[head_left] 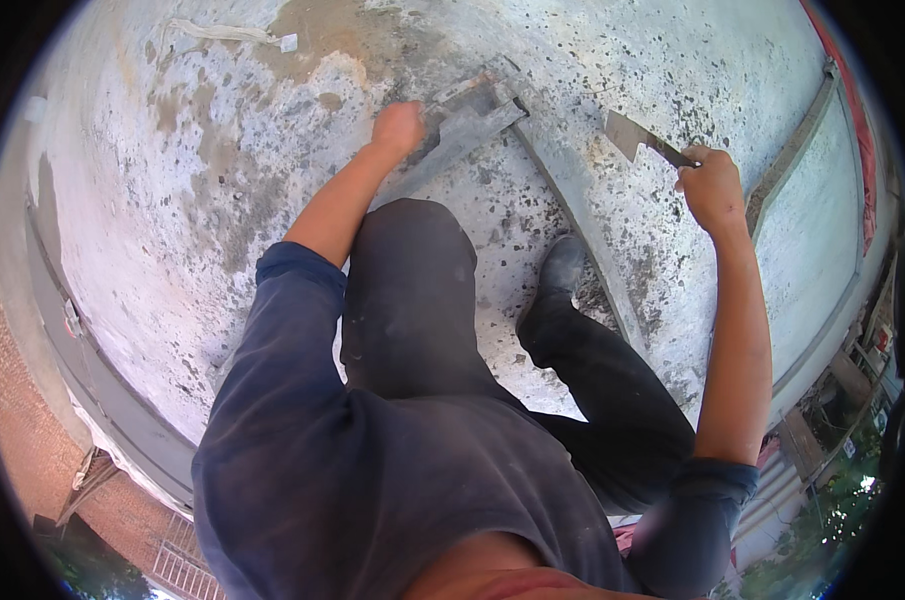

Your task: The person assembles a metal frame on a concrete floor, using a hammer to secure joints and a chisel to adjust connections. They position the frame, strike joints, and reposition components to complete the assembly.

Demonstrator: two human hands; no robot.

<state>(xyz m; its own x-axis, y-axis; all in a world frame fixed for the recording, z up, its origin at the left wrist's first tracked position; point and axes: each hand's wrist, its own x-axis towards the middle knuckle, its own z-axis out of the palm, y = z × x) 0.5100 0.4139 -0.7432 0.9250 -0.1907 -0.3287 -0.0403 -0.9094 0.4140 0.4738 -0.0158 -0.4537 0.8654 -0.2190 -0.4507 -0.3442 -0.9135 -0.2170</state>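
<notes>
In my right hand (713, 188) is a scraper (631, 134) with a dark handle and a wide, flat metal blade. My fingers wrap its handle, and the blade points left above the pale floor. My left hand (399, 128) is closed in a fist at the left end of a flat, grey-brown piece (469, 97); what the fingers grip is hidden. Just below that piece runs a grey bar (459, 148), slanting from beside my left knee up to the right. A second long grey bar (572, 203) meets it near its far end and passes my boot.
The speckled white floor (302, 190) has wet-looking brown patches at the top. A pale strip (230, 33) lies at the far left. Another bar (787, 150) rests at the right. A raised grey edge (102, 360) borders the left, with brick-coloured ground (17, 370) beyond it.
</notes>
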